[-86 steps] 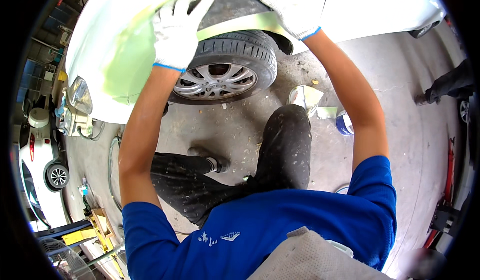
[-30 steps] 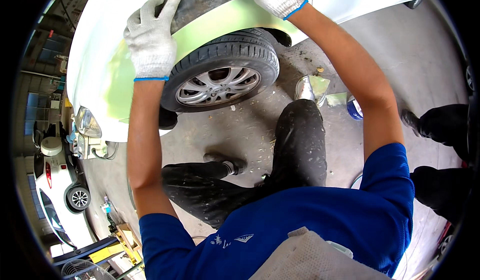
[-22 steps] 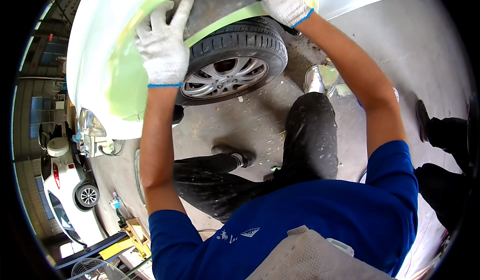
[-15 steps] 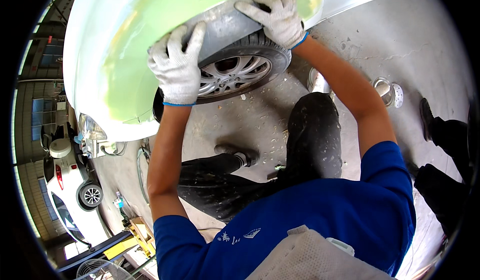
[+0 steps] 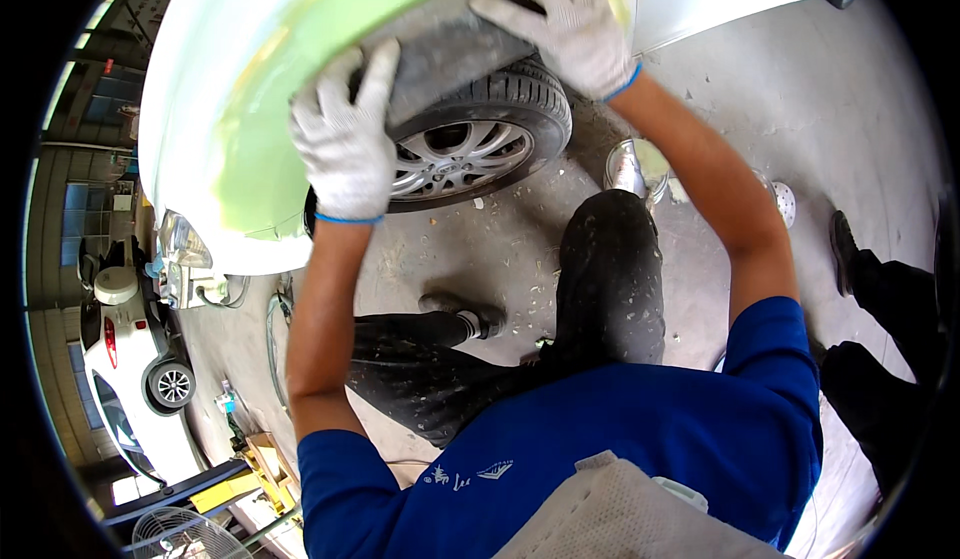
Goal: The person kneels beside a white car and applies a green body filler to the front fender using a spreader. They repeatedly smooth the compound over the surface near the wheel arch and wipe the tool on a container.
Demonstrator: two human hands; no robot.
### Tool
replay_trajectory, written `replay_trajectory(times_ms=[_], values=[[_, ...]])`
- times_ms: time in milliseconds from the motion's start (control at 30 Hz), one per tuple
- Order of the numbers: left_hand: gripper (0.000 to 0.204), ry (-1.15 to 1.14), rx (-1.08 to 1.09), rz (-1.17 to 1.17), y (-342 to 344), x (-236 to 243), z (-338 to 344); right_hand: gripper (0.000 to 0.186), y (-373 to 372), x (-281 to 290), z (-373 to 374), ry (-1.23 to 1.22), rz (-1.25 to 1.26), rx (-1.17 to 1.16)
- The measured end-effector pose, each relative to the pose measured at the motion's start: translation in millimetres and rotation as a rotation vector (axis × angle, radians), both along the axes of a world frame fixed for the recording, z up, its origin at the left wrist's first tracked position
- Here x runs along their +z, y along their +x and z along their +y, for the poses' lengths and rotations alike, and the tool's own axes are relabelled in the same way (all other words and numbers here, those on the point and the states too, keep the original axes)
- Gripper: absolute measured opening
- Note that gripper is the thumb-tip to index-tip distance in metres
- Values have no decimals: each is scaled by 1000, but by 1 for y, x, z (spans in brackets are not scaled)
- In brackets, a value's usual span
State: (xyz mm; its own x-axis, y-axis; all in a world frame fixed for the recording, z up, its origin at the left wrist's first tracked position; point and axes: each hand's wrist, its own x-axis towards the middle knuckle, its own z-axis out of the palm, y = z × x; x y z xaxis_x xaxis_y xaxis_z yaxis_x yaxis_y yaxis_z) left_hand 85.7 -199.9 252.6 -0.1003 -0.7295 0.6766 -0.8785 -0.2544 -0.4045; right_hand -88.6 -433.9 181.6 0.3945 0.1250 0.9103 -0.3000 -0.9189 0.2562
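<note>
Both my hands wear white knit gloves with blue cuffs. Between them lies a long dark-grey board (image 5: 440,59), pressed against the pale-green patched fender (image 5: 260,99) of a white car. My left hand (image 5: 343,139) grips the board's left end, fingers bent over it. My right hand (image 5: 570,29) holds its other end, higher up. Just below the board shows the front tyre (image 5: 540,109) with its silver alloy wheel (image 5: 455,154), partly hidden behind my left hand. A headlight (image 5: 182,239) sits at the lower left of the bumper.
Cans (image 5: 632,169) stand by my right knee. Another person's dark-clad legs (image 5: 880,299) are at the right. At the left are a second white car (image 5: 130,399), a hose, a yellow beam (image 5: 220,492) and a fan (image 5: 170,534). My knees are below the wheel.
Compared with a second ago, the board and both hands sit lower on the fender, though slightly higher than half a second ago. The other person's legs have come further into view since the earliest frame.
</note>
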Motion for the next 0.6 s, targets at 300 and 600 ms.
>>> replay_trajectory(times_ms=[300,600], values=[[85,-1,87,-57,38,43,-34,60,23,51,-22,76,16,-57],[84,4,42,-52,29,57,-39,63,10,61,-27,97,45,-61]])
